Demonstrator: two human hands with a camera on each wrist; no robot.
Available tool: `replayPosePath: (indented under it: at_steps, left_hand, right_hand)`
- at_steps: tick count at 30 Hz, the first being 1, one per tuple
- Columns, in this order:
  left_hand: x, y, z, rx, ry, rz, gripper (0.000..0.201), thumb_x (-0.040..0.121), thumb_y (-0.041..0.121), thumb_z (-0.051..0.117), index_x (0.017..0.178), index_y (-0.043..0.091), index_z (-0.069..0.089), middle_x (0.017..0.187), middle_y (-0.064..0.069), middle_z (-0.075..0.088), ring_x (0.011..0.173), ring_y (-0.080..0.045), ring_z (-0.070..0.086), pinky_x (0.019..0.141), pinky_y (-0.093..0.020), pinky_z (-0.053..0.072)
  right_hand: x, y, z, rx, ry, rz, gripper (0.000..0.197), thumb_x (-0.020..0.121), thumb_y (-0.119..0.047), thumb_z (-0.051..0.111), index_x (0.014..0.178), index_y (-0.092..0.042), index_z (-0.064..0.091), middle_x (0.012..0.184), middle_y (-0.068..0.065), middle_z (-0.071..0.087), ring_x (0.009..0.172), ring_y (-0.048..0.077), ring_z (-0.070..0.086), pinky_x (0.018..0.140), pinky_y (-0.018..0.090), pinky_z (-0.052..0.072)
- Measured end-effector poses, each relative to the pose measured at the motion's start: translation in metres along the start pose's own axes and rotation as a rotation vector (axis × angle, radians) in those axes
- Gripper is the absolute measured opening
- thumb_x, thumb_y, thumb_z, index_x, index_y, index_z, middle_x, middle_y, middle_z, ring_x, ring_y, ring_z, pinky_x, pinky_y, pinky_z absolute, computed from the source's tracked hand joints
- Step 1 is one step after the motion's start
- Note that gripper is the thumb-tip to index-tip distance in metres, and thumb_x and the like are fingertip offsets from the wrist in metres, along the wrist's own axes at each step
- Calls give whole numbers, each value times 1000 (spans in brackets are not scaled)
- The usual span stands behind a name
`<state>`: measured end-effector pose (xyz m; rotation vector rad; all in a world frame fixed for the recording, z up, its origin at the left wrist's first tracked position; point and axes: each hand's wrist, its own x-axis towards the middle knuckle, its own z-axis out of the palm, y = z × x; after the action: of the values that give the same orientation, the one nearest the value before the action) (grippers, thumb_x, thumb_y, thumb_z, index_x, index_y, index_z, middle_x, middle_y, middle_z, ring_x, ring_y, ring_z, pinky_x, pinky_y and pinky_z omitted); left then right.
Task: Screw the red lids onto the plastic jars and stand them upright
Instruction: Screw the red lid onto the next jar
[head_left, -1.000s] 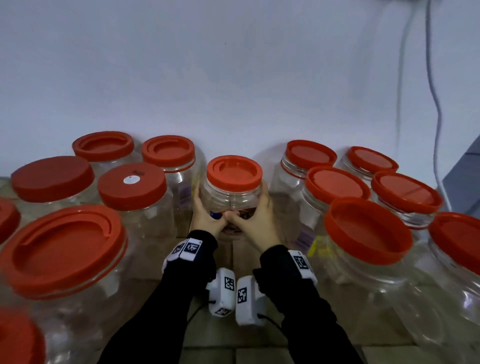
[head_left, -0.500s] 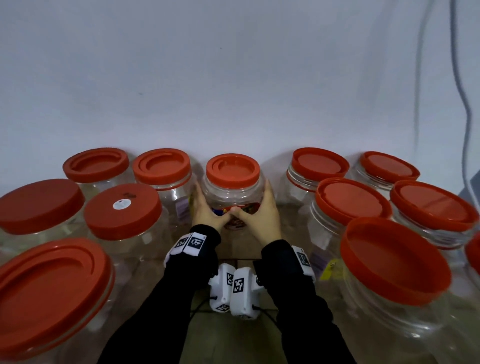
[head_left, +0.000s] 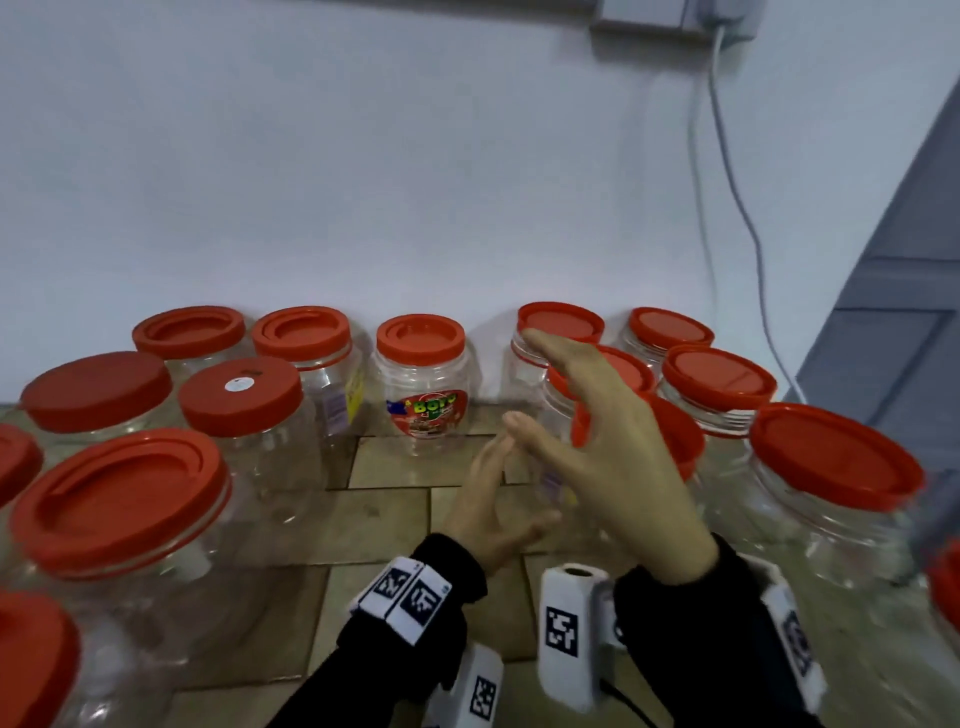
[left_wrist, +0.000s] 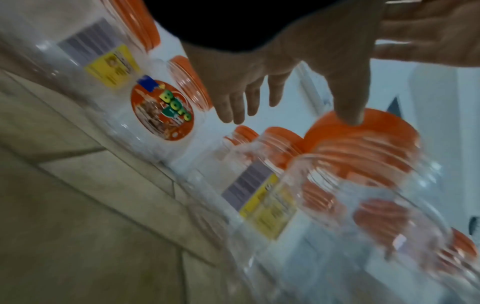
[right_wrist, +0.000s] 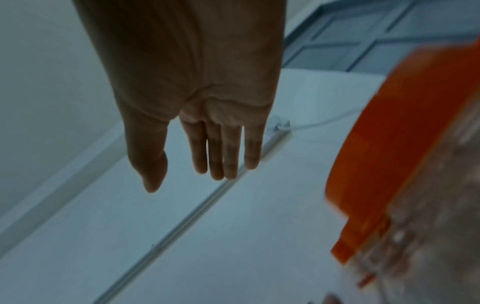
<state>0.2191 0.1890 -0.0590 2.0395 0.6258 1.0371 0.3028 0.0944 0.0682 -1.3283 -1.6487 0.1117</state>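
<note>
A small clear jar with a red oval label (head_left: 422, 395) (left_wrist: 162, 112) stands upright against the wall, its red lid (head_left: 420, 335) on. Both of my hands are pulled back from it and hold nothing. My left hand (head_left: 488, 499) (left_wrist: 246, 90) hovers low in front of it with straight fingers. Raised higher and to the right is my right hand (head_left: 587, 441) (right_wrist: 202, 139), fingers straight, in front of other lidded jars.
Several clear jars with red lids stand upright on both sides, large ones at the left (head_left: 119, 499) and right (head_left: 831, 467). The tiled floor (head_left: 395, 509) shows between them. A white cable (head_left: 727, 182) hangs down the wall; a grey door (head_left: 909, 260) is at right.
Both hands have let go of the labelled jar and drawn back toward me; the right hand has risen. The view has tilted upward and the jar stands alone by the wall.
</note>
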Motion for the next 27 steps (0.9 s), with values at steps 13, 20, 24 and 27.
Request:
replayPosePath:
  at_steps: [13, 20, 24, 27]
  left_hand:
    - [-12, 21, 64, -67, -143, -211, 122, 53, 28, 86, 136, 41, -1, 148, -3, 23, 133, -15, 28, 105, -22, 29]
    - [-22, 17, 40, -193, -123, -216, 123, 51, 12, 87, 139, 32, 5, 146, 1, 26, 130, -8, 31, 95, -14, 38]
    - [-34, 10, 3, -146, -36, -216, 120, 47, 20, 89, 133, 41, 8, 142, 4, 32, 124, -3, 37, 93, -14, 41]
    - [-45, 3, -25, -17, 22, -213, 127, 36, 53, 83, 133, 52, 1, 149, 5, 21, 136, -10, 23, 110, -41, 29]
  right_hand:
    - [-62, 50, -77, -492, -245, 102, 41, 75, -23, 74, 114, -21, 62, 112, -6, 62, 107, 11, 56, 93, 21, 38]
    - [-58, 55, -74, -329, -113, 2, 31, 71, -9, 76, 96, -21, 61, 97, -15, 57, 95, 3, 54, 81, 17, 45]
    - [-45, 47, -63, -28, 47, 26, 33, 79, -23, 68, 106, -35, 54, 108, -16, 57, 102, 1, 56, 84, 16, 49]
    - [-35, 44, -47, 225, 138, 116, 34, 79, -35, 58, 113, -36, 56, 111, -11, 61, 99, 3, 59, 78, 20, 53]
